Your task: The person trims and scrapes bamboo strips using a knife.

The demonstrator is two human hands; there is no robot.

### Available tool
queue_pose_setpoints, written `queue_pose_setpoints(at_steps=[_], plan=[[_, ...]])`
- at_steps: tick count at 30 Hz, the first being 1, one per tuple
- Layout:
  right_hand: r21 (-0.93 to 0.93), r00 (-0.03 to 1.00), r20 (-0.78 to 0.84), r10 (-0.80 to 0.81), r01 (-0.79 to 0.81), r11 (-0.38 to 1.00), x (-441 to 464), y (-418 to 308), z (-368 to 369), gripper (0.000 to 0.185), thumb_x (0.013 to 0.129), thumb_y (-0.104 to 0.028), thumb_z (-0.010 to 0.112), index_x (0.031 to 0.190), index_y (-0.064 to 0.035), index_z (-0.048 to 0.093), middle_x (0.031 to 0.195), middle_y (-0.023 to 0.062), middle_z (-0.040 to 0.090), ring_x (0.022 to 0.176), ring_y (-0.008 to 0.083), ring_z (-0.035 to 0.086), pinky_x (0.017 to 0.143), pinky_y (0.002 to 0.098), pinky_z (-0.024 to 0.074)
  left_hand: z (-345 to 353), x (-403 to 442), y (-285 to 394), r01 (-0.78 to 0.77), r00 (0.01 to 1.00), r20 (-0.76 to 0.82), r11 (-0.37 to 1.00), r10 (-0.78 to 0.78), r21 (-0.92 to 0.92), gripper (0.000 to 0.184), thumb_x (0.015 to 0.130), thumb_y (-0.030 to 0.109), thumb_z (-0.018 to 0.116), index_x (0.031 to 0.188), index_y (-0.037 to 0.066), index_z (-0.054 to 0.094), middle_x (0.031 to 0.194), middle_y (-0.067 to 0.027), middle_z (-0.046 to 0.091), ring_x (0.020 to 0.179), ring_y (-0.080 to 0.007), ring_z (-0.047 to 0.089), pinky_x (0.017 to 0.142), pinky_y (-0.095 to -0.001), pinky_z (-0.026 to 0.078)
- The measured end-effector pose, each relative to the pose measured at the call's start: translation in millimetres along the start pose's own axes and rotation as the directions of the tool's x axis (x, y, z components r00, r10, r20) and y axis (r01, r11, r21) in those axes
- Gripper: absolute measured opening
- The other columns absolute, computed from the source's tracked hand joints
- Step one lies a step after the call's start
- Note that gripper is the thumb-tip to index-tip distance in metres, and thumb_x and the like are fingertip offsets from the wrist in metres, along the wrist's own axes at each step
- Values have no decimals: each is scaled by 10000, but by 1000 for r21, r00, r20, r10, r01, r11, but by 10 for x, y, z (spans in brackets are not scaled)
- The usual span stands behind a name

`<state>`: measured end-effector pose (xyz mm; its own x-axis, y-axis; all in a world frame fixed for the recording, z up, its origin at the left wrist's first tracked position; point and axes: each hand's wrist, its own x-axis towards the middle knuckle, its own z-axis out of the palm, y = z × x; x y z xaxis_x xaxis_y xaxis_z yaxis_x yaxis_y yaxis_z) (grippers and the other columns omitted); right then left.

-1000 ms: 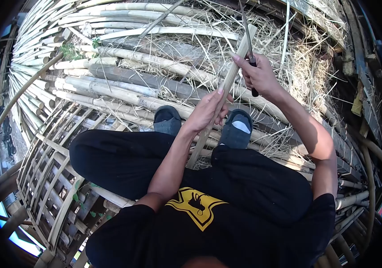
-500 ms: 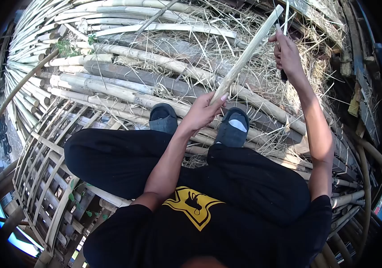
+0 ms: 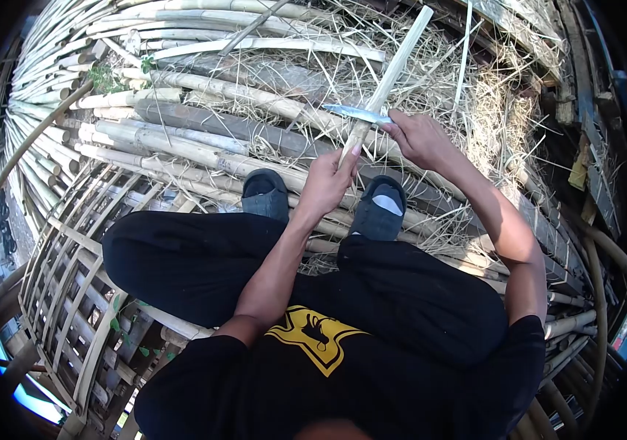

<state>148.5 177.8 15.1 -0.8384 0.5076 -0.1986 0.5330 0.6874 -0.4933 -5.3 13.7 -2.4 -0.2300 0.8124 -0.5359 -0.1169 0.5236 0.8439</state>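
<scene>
My left hand [image 3: 330, 180] is closed round the lower end of a pale bamboo strip [image 3: 399, 62], which slants up and away to the right. A knife [image 3: 357, 113] with a bluish-grey blade lies across the strip, a little above my left fingers. Its handle is mostly hidden inside my right hand [image 3: 420, 141], which is wrapped round it. The blade points left and appears to touch the strip. Beyond the hands, thin bamboo shavings [image 3: 431, 95] are scattered over the ground.
Long bamboo poles [image 3: 255, 92] lie side by side in front of my sandalled feet [image 3: 380, 209]. At the lower left stands a woven bamboo lattice [image 3: 71, 271]. Wooden beams [image 3: 599, 125] line the right side. A thin curved pole [image 3: 20, 158] arches at the left.
My right hand has come down and left with the knife, from the strip's far end to just above my left hand. The strip has shifted slightly left and tilted more upright.
</scene>
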Motion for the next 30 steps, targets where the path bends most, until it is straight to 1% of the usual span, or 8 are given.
queue_pose_setpoints(at_steps=[2,6,9,14,16,24,27,30], plan=[[-22,1000,0,13,-13,1000,43,109,-3,374,999,-383,393,935,-37,520,625,216,568,629,426,568,619,522,439,4,-18,-35,23,1000,-14,1000,-23,18,503,974,421,516,680,15,553,517,7,451,466,-63,410,436,-266,328],[77,883,-187,431,-425,902,173,964,-389,486,1015,-424,330,871,-14,547,674,224,576,633,381,568,621,484,426,-29,-127,-82,105,994,8,994,-105,-13,509,975,425,512,684,11,559,507,7,444,467,-62,410,439,-265,329],[122,804,-446,393,-381,917,-10,1015,-763,528,1021,-439,326,844,11,539,671,198,572,616,348,566,602,455,413,-29,-139,30,52,999,-5,996,-52,-68,476,985,415,499,694,40,529,515,36,407,443,-37,358,414,-233,284],[175,958,-140,249,-224,959,-119,347,-433,464,1011,-407,383,848,2,531,621,185,529,574,347,528,572,469,382,5,-68,35,18,996,-87,1000,-20,-20,483,981,384,512,693,1,570,508,-25,487,449,-92,448,445,-295,357],[153,986,-1,166,-164,975,-97,-2,-228,450,1000,-399,406,842,-3,549,630,204,559,599,396,555,586,491,406,18,-100,122,-108,974,-160,954,157,280,447,977,332,521,721,-31,579,513,-128,530,437,-214,510,461,-352,383],[-26,996,38,76,-75,997,31,-1,-1,475,992,-427,381,875,-20,596,657,236,597,650,435,595,648,509,470,-2,-97,38,-165,933,-200,847,301,506,392,970,296,540,810,-54,616,490,-145,469,402,-204,433,437,-379,339],[-80,934,-201,295,-315,946,143,811,-194,488,1004,-407,344,882,-12,602,672,240,606,641,417,604,644,510,468,-4,-205,61,-150,942,-186,843,281,517,381,968,286,544,804,-50,617,494,-151,481,402,-220,442,438,-384,341],[132,683,-436,586,-595,793,-62,1477,-799,551,1015,-426,306,963,24,620,674,222,607,622,374,603,611,481,431,-43,-302,53,-149,945,-197,882,260,448,378,966,281,549,793,-50,610,492,-151,477,403,-229,438,440,-383,341]])
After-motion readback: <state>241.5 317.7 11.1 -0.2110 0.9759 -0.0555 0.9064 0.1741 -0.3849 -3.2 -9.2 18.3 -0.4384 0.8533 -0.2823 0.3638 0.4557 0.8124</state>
